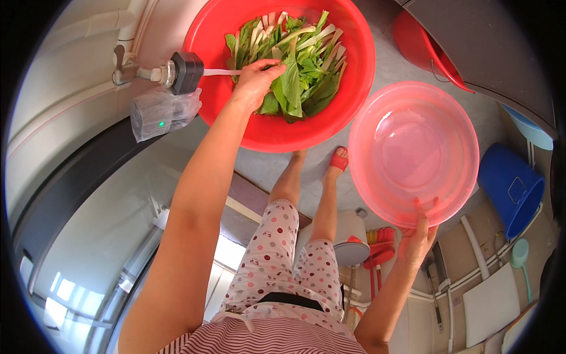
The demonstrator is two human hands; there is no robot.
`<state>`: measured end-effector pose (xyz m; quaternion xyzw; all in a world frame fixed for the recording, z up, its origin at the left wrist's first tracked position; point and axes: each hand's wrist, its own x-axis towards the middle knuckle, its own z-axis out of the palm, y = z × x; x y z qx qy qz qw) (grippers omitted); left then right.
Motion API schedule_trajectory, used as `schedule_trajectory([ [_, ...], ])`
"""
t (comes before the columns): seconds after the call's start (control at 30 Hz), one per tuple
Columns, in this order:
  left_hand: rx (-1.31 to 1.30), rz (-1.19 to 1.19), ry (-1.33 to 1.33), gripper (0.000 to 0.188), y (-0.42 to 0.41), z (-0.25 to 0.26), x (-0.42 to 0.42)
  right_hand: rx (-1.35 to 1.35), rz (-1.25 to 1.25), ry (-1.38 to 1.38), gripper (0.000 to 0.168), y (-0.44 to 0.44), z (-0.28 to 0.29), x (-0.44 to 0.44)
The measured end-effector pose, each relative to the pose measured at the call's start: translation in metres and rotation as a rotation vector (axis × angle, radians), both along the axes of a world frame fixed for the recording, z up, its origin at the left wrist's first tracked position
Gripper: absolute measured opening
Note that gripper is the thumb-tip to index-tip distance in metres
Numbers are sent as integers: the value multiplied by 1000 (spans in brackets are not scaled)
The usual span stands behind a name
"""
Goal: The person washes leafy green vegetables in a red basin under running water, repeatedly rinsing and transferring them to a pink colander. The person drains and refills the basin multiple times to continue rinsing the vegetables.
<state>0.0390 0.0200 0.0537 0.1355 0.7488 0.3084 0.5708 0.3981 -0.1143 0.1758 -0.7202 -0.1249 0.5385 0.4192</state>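
Observation:
My left hand (256, 82) reaches over a large red plastic basin (283, 137), its thumb and fingers closed on a leafy green stalk (291, 82). More leafy green vegetables (265, 33) with pale stems lie heaped in that basin. At the left, a wall tap (128, 73) carries a black fitting (188, 73). A white streak, either water or a tube, runs from the fitting to behind my left hand. My right hand (418, 241) grips the near rim of a translucent pink plastic basin (411, 152), fingers showing through its wall. No vegetables are visible inside the pink basin.
Below the tap hangs a plastic-wrapped box (161, 117) with a green light. A red bucket (418, 44) stands partly under a dark surface (482, 44). Along the right are a blue bucket (508, 181) and a green ladle (520, 256). A lidded bin (351, 230) stands beside red brushes (380, 248).

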Motion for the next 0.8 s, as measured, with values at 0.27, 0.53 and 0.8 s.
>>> schedule_trajectory([
  [0.27,532,-893,902,17,-21,-23,10,-8,1,-18,61,1,1,2],
  [0.53,247,-816,617,19,-17,-36,28,-6,5,-9,59,-6,-4,4],
  [0.8,2,-150,-28,28,-33,-68,26,-9,32,-7,59,2,3,-6],
])
